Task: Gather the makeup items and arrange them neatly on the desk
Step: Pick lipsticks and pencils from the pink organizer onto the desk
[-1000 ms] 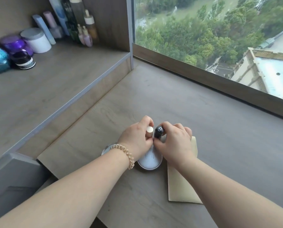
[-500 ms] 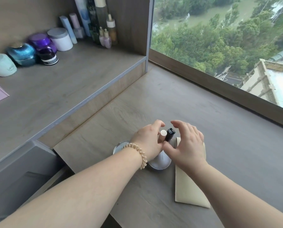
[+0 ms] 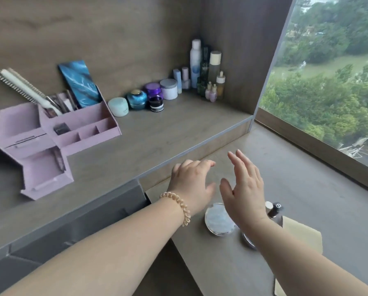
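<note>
Both hands empty: left hand (image 3: 192, 182) loosely curled, right hand (image 3: 242, 189) spread flat, above the lower desk (image 3: 307, 189). Small cluster gathered near right: round compact (image 3: 217, 218), two stick tubes (image 3: 273, 209), cream pouch (image 3: 302, 236). Jars (image 3: 136, 100) and pink organizer (image 3: 72, 129) far left, seemingly pending.

Window (image 3: 328, 92): large pane, right side, running from far to near.
Trees (image 3: 319, 107): dense green canopy outside, below the pane's level.
Pale green strip (image 3: 319, 67): beyond the trees; water or lawn, cannot tell.
Sill (image 3: 317, 150): brown wood band along the window's lower edge.
Back wall (image 3: 93, 28): wood-grain panel, far left.
Side panel (image 3: 242, 50): upright wood divider beside the window.
Cabinet front (image 3: 82, 227): grey, near left.
</note>
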The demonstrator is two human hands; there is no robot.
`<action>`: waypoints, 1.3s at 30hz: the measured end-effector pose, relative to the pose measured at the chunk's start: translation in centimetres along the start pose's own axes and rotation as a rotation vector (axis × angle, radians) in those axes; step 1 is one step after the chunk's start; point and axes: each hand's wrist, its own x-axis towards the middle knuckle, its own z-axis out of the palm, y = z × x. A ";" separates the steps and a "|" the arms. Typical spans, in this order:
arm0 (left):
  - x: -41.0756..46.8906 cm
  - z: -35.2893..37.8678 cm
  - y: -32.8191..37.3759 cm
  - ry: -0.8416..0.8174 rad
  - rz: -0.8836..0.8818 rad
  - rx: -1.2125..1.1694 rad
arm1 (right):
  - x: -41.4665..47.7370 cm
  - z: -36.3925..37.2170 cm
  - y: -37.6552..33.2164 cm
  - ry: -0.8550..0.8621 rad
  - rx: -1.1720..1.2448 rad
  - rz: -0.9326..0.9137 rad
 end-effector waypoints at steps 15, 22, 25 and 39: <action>-9.0 -16.3 -20.2 0.356 -0.420 0.319 | 1.1 14.8 -22.2 -0.391 0.003 -0.402; -9.8 -19.5 -27.3 0.361 -0.482 0.423 | 0.4 20.7 -26.4 -0.451 -0.018 -0.505; -9.0 -20.5 -29.9 0.282 -0.470 0.455 | 0.3 22.7 -27.2 -0.420 -0.067 -0.518; -8.1 -20.1 -34.5 0.352 -0.285 0.481 | 2.1 27.7 -28.9 -0.093 -0.164 -0.596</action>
